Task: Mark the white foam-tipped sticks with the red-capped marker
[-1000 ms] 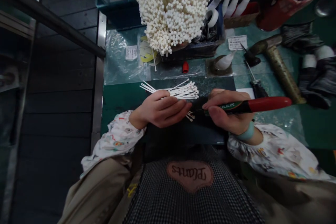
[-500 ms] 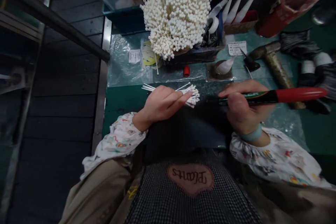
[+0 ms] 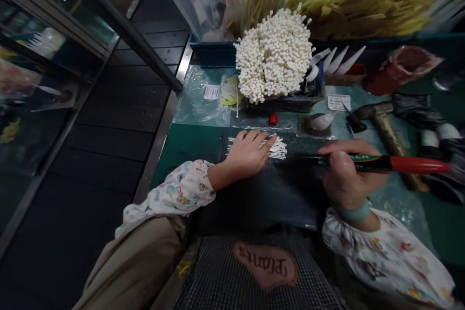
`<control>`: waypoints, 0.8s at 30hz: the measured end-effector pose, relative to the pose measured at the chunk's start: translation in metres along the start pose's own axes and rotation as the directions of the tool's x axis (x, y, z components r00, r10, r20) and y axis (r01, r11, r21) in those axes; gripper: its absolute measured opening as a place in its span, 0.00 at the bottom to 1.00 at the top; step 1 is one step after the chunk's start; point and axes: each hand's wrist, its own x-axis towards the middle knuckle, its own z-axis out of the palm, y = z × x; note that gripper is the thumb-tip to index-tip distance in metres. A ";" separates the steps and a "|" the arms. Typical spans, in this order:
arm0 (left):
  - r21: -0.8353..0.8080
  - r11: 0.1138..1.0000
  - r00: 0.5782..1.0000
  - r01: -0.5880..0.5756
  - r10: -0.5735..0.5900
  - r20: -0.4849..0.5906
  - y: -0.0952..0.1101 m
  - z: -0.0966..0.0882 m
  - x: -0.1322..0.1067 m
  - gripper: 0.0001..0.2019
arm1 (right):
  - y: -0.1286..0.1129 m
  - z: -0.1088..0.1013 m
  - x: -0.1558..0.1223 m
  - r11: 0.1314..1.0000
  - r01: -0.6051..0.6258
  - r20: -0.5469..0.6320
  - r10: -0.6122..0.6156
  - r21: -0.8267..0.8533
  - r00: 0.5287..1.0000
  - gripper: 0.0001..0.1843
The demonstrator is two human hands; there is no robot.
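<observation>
My left hand (image 3: 249,155) lies palm down over a small bunch of thin white sticks with tiny rounded heads (image 3: 279,148). Its fingers are stretched out and slightly apart, and the stick ends show at both sides. In my right hand (image 3: 348,174) is a black and red marker pen (image 3: 414,164), gripped like a pencil. The pen's dark tip points left toward the stick heads, with a gap between. A small red cap (image 3: 273,119) sits on the bench beyond the sticks. Both wrists have patterned white sleeves.
A thick bundle of white-headed sticks (image 3: 274,55) stands at the back. Near it are white nozzles (image 3: 341,60), a small white bottle (image 3: 321,121) and a red container (image 3: 399,70). A hammer (image 3: 390,138) lies at right. Yellow pieces (image 3: 363,7) fill the rear. A metal bar (image 3: 134,34) crosses at left.
My left hand has gone from closed round the sticks to lying flatter on them with its fingers extended. The sticks now rest lower and flatter. My view has tilted up, showing more behind.
</observation>
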 end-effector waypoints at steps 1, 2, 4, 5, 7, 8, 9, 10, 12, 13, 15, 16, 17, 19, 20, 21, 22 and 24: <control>-0.007 1.000 1.000 0.008 -0.008 0.010 -0.004 -0.003 0.000 0.22 | 0.000 0.000 0.000 1.000 0.006 0.001 -0.006 0.007 1.000 0.11; -0.011 1.000 0.999 0.026 -0.026 0.019 -0.009 -0.005 0.000 0.21 | 0.001 0.000 0.000 1.000 0.011 -0.003 -0.011 0.013 1.000 0.11; 0.008 0.993 0.993 0.115 -0.115 0.013 -0.027 -0.011 0.002 0.19 | 0.002 0.001 0.000 1.000 0.021 -0.006 -0.021 0.009 1.000 0.12; 0.031 0.984 0.984 0.178 -0.178 -0.003 -0.038 -0.013 0.003 0.18 | 0.002 0.001 0.000 1.000 0.029 -0.007 -0.029 0.002 1.000 0.12; 0.082 0.949 0.952 0.304 -0.300 -0.060 -0.063 -0.018 0.007 0.15 | 0.004 0.001 -0.001 0.999 0.040 -0.003 -0.040 -0.003 0.999 0.13; 0.097 0.935 0.939 0.341 -0.334 -0.083 -0.075 -0.019 0.009 0.14 | 0.004 0.001 -0.001 0.999 0.044 0.001 -0.044 0.003 0.999 0.12; 0.102 0.925 0.929 0.365 -0.356 -0.098 -0.085 -0.019 0.012 0.14 | 0.005 0.001 -0.001 0.999 0.049 0.007 -0.049 0.011 0.999 0.12; 0.102 0.922 0.926 0.374 -0.364 -0.102 -0.094 -0.018 0.015 0.13 | 0.005 0.001 -0.002 0.998 0.055 0.012 -0.055 0.018 0.998 0.11; 0.094 0.927 0.931 0.362 -0.353 -0.095 -0.105 -0.013 0.020 0.12 | 0.006 0.001 -0.002 0.998 0.057 0.024 -0.058 0.021 0.998 0.11; 0.094 0.934 0.937 0.345 -0.337 -0.091 -0.108 -0.010 0.023 0.11 | 0.006 0.001 -0.003 0.998 0.056 0.025 -0.057 0.016 0.998 0.11; 0.098 0.948 0.951 0.301 -0.292 -0.097 -0.111 -0.004 0.026 0.10 | 0.007 0.001 -0.003 0.999 0.050 0.029 -0.050 0.007 0.998 0.11; 0.099 0.953 0.955 0.285 -0.274 -0.111 -0.111 -0.002 0.027 0.09 | 0.007 0.002 -0.003 0.999 0.048 0.031 -0.048 0.005 0.998 0.12; 0.095 0.957 0.956 0.273 -0.260 -0.134 -0.112 -0.002 0.026 0.09 | 0.008 0.002 -0.003 0.999 0.049 0.033 -0.049 0.006 0.998 0.11; 0.074 0.966 0.955 0.246 -0.229 -0.189 -0.111 -0.005 0.023 0.09 | 0.008 0.002 -0.003 0.998 0.058 0.033 -0.059 0.011 0.998 0.11; 0.057 0.972 0.954 0.226 -0.209 -0.217 -0.109 -0.009 0.020 0.09 | 0.009 0.002 -0.003 0.998 0.066 0.025 -0.066 0.013 0.997 0.10; 0.035 0.979 0.951 0.203 -0.188 -0.244 -0.106 -0.014 0.017 0.10 | 0.010 0.002 -0.003 0.997 0.075 0.008 -0.075 0.010 0.997 0.10; -0.002 0.983 0.946 0.184 -0.177 -0.273 -0.101 -0.019 0.014 0.10 | 0.010 0.001 -0.003 0.996 0.084 -0.007 -0.084 0.008 0.996 0.10; -0.148 0.975 0.921 0.166 -0.207 -0.331 -0.087 -0.028 0.009 0.11 | 0.010 -0.001 -0.005 0.998 0.063 -0.006 -0.063 0.004 0.998 0.08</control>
